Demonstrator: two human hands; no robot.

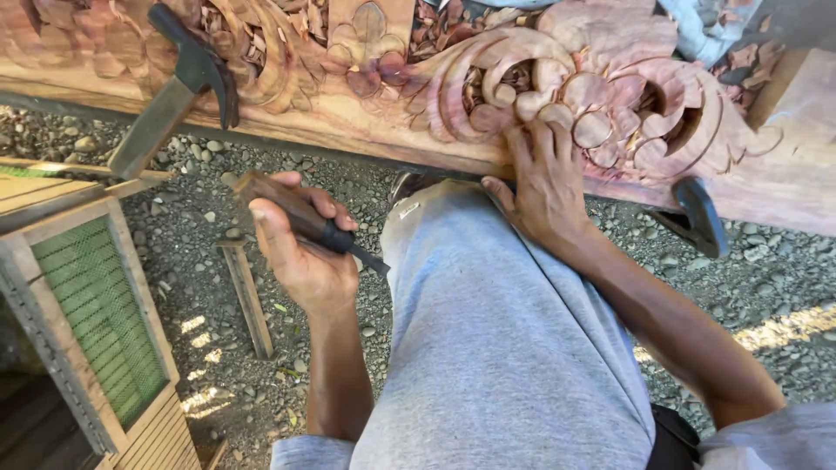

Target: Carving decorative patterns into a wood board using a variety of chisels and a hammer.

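**Chisel held off the carving, free hand on the scrollwork**

The left hand (300, 252) is closed in a full fist around a wooden-handled chisel (300, 218), its dark ferrule and blade pointing toward the grey-clad knee (488, 331) and held well below the work, over the gravel ground (200, 218). The right hand (544, 187) lies open and flat, fingers spread on the lower edge of the carved wooden panel (522, 87), grasping nothing.

Risks, as I judge them: the blade tip sits close to the thigh, so a slip or a careless swing could cut cloth or skin. The spread fingers rest right on the floral relief; any cut made toward them would put them in the blade's path. A hammer (178, 91) leans with its head against the carving and could slide off and mark the wood. A second dark tool head (701, 213) hangs just below the panel's edge, though its kind is hard to tell.

No true container shows. The hollows of the carving hold loose wood chips (235, 35), and a wooden frame with green mesh (96, 305) stands at the left.
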